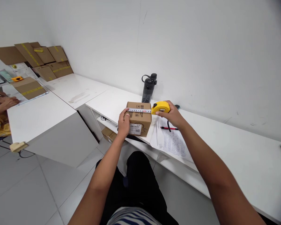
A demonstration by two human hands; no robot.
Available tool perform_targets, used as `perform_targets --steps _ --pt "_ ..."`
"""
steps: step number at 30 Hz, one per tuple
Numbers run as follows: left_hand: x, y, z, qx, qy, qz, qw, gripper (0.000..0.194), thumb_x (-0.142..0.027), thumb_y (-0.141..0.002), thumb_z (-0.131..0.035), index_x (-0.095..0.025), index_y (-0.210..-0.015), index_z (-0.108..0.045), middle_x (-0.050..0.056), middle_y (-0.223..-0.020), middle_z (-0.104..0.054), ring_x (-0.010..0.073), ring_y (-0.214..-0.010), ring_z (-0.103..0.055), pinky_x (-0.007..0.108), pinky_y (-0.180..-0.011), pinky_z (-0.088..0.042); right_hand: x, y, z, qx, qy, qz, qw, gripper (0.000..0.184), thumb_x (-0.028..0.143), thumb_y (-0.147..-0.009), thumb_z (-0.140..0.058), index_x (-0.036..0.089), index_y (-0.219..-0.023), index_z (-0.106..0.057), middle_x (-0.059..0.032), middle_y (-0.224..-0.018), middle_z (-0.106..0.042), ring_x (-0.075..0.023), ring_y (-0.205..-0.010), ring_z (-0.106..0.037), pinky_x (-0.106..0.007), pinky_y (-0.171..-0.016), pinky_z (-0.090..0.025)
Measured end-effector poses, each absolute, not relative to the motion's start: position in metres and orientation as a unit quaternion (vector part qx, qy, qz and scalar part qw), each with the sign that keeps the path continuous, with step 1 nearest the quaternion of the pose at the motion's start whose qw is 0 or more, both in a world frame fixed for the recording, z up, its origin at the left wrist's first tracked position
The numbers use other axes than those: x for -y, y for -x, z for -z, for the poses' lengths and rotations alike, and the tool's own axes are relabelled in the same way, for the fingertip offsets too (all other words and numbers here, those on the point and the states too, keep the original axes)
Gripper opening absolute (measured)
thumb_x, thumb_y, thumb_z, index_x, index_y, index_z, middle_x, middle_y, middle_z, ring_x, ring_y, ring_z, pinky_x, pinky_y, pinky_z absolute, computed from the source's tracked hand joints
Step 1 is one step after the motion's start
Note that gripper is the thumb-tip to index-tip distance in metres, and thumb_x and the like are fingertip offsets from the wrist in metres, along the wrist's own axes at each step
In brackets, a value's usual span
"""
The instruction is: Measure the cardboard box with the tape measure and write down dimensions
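A small brown cardboard box (142,118) with printed marks and a white label stands on the white table near its front edge. My right hand (172,115) grips a yellow tape measure (161,107) at the box's right side. From it the white tape blade (140,110) runs out across the top of the box to the left edge. My left hand (124,122) is closed at that edge, fingers holding the blade's end against the box. Its fingertips partly hide the blade's tip.
Behind the box stands a dark water bottle (148,89). Written sheets (170,143) with a red pen (165,127) lie to the right. At left, another person's hands (8,101) rest by papers and a flat cardboard box (29,87). Several taped cartons (44,54) are stacked behind.
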State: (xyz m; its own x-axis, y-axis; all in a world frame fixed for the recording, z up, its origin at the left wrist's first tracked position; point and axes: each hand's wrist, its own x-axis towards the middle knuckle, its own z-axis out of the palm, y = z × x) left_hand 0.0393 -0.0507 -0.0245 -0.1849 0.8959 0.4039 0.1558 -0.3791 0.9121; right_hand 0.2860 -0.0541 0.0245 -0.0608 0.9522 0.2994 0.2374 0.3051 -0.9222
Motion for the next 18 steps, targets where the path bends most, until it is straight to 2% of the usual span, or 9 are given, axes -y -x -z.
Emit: perform_targets --steps 4,7,11,14,16,18 --pt "0.051 -0.04 0.022 -0.477 -0.55 -0.613 0.307 0.036 -0.029 -0.092 -0.044 -0.024 -0.125 -0.058 0.005 -0.135 -0.055 0.0199 -0.127 -0.048 0.035 -0.11 -0.033 0.057 -0.278 -0.029 0.626 0.455 -0.353 0.526 0.049 0.046 -0.063 -0.079 0.025 -0.099 -0.053 0.0009 -0.091 -0.061 -0.0179 -0.081 -0.059 -0.033 -0.072 -0.051" --pt "0.052 -0.04 0.021 -0.478 -0.54 -0.615 0.319 0.043 -0.03 -0.093 -0.044 -0.026 -0.135 -0.05 0.004 -0.142 -0.049 0.0197 -0.13 -0.045 0.034 -0.111 -0.033 0.058 -0.27 -0.035 0.629 0.446 -0.335 0.542 0.049 0.045 -0.064 -0.078 0.025 -0.1 -0.053 0.0005 -0.092 -0.062 -0.0183 -0.083 -0.059 -0.034 -0.074 -0.051" --pt "0.052 -0.04 0.023 -0.484 -0.525 -0.617 0.331 0.063 -0.035 -0.093 -0.046 -0.03 -0.15 -0.021 0.006 -0.142 -0.048 0.0173 -0.128 -0.049 0.032 -0.107 -0.037 0.056 -0.257 -0.043 0.634 0.452 -0.32 0.54 0.048 0.046 -0.064 -0.077 0.024 -0.101 -0.053 0.0007 -0.09 -0.062 -0.0185 -0.08 -0.059 -0.034 -0.072 -0.051" --pt "0.053 -0.04 0.027 -0.498 -0.509 -0.616 0.338 0.075 -0.039 -0.092 -0.047 -0.029 -0.152 -0.003 0.008 -0.139 -0.05 0.0168 -0.125 -0.052 0.032 -0.103 -0.041 0.059 -0.253 -0.046 0.619 0.459 -0.304 0.561 0.049 0.047 -0.063 -0.076 0.024 -0.1 -0.052 0.0007 -0.09 -0.061 -0.0187 -0.079 -0.058 -0.034 -0.069 -0.051" --pt "0.052 -0.041 0.028 -0.503 -0.507 -0.612 0.34 0.072 -0.041 -0.092 -0.046 -0.027 -0.152 -0.008 0.009 -0.14 -0.05 0.0172 -0.126 -0.051 0.031 -0.103 -0.041 0.07 -0.259 -0.044 0.59 0.466 -0.286 0.594 0.05 0.047 -0.063 -0.076 0.026 -0.1 -0.051 0.0002 -0.091 -0.061 -0.0193 -0.079 -0.058 -0.034 -0.067 -0.052" --pt "0.05 -0.041 0.028 -0.506 -0.512 -0.607 0.338 0.06 -0.042 -0.093 -0.045 -0.025 -0.148 -0.027 0.009 -0.141 -0.049 0.019 -0.127 -0.05 0.032 -0.104 -0.041 0.088 -0.269 -0.037 0.547 0.479 -0.257 0.636 0.049 0.047 -0.064 -0.076 0.027 -0.101 -0.051 -0.0005 -0.091 -0.06 -0.0197 -0.077 -0.058 -0.034 -0.063 -0.051"
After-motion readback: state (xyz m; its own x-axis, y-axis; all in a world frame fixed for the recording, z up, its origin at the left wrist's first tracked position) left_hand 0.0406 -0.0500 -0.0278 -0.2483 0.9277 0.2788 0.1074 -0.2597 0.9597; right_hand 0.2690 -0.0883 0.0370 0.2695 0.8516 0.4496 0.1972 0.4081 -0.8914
